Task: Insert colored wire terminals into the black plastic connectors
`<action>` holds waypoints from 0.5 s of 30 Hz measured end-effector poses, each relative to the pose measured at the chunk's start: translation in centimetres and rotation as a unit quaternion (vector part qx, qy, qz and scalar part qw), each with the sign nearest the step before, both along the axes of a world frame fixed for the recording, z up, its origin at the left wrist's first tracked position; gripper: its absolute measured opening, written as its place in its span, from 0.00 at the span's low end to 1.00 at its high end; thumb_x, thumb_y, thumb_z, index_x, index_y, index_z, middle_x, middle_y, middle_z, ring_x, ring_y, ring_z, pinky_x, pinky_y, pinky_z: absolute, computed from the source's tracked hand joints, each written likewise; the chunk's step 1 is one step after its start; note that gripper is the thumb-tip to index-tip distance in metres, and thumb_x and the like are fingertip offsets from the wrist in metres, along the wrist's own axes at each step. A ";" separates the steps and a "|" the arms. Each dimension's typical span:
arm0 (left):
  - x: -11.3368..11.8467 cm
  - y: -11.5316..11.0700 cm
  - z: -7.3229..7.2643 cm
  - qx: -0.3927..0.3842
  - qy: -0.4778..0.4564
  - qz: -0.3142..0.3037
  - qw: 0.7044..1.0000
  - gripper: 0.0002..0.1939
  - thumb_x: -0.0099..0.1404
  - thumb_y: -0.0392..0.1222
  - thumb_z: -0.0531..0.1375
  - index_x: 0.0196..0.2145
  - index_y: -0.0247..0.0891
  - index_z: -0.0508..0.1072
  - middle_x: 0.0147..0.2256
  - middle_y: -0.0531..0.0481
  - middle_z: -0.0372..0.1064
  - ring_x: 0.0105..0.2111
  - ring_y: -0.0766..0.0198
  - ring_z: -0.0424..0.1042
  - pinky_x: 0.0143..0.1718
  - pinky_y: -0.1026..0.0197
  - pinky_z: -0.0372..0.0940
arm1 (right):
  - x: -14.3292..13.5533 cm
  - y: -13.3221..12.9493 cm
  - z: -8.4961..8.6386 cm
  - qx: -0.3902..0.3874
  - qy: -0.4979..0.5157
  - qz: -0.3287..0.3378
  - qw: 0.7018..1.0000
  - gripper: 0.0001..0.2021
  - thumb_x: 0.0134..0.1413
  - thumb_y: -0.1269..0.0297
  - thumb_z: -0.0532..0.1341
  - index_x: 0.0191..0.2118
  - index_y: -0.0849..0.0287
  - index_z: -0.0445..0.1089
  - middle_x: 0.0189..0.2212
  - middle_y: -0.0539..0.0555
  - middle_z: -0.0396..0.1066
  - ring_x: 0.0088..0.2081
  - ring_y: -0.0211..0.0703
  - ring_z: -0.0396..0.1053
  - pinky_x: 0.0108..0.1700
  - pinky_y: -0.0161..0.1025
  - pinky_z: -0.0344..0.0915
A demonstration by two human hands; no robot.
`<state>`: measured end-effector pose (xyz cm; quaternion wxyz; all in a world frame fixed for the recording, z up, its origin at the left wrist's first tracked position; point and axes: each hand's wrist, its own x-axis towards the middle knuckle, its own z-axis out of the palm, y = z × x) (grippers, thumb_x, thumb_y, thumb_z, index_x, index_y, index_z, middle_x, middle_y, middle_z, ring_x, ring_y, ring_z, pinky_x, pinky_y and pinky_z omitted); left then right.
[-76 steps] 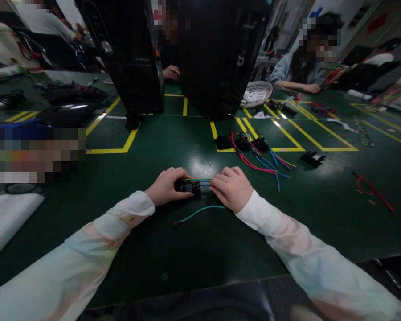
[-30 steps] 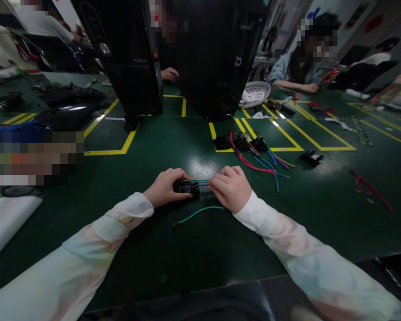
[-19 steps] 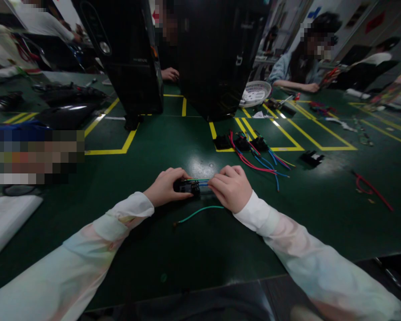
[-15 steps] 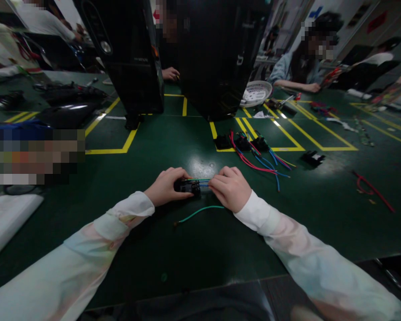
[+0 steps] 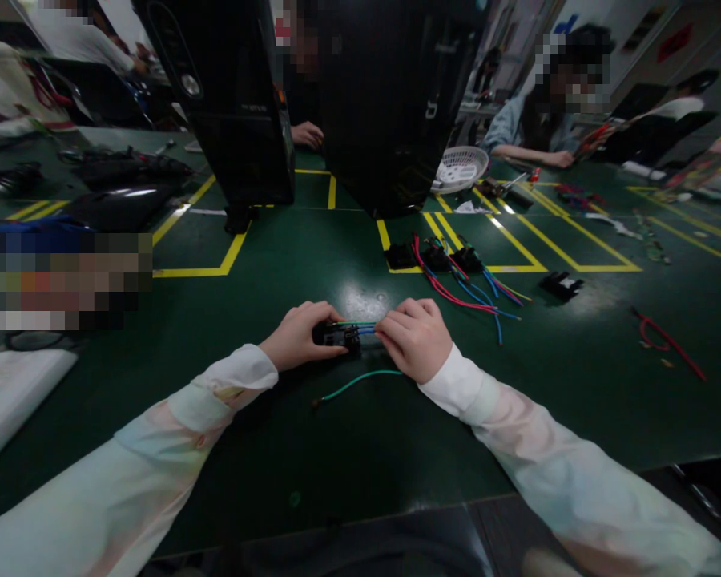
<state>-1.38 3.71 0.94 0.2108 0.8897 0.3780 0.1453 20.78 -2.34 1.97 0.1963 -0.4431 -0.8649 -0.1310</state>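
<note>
My left hand (image 5: 300,334) is closed around a small black plastic connector block (image 5: 347,340), thumb at the front and fingers behind. Green and blue wires (image 5: 365,329) run from the block toward the right. My right hand (image 5: 417,338) pinches these wires a short way from the block. Its fingertips hide where the wires end. Below the hands a loose green wire (image 5: 360,379) with a small end terminal lies on the green table; its right end passes under my right hand.
Several black blocks with coloured wires (image 5: 437,256) lie beyond my right hand. Another black part (image 5: 562,285) and a red wire (image 5: 666,344) lie farther right. Two tall black cases (image 5: 228,120) stand at the back. A white basket (image 5: 464,168) sits behind. Other people work around the table.
</note>
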 end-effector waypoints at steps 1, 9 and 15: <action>0.0 0.0 0.0 0.000 0.000 0.000 1.000 0.18 0.52 0.51 0.63 0.38 0.40 0.68 0.37 0.50 0.67 0.38 0.57 0.64 0.38 0.57 0.56 | 0.0 0.0 0.0 -0.003 0.000 0.001 1.000 0.10 0.59 0.65 0.51 0.32 0.60 0.67 0.29 0.52 0.69 0.35 0.41 0.56 0.39 0.41 0.44; 0.0 -0.1 0.1 -0.007 0.000 0.004 1.000 0.18 0.52 0.51 0.63 0.38 0.40 0.68 0.37 0.50 0.67 0.38 0.57 0.64 0.39 0.56 0.55 | 0.0 -0.1 0.0 -0.008 -0.004 0.002 1.000 0.09 0.59 0.65 0.51 0.31 0.59 0.66 0.28 0.52 0.69 0.36 0.41 0.56 0.39 0.42 0.44; 0.0 -0.1 0.1 -0.008 -0.002 0.003 1.000 0.18 0.51 0.51 0.63 0.38 0.40 0.68 0.37 0.50 0.67 0.38 0.57 0.64 0.38 0.56 0.56 | 0.1 0.1 -0.1 -0.015 -0.008 0.015 1.000 0.09 0.59 0.66 0.51 0.31 0.59 0.67 0.28 0.52 0.69 0.36 0.41 0.56 0.38 0.41 0.45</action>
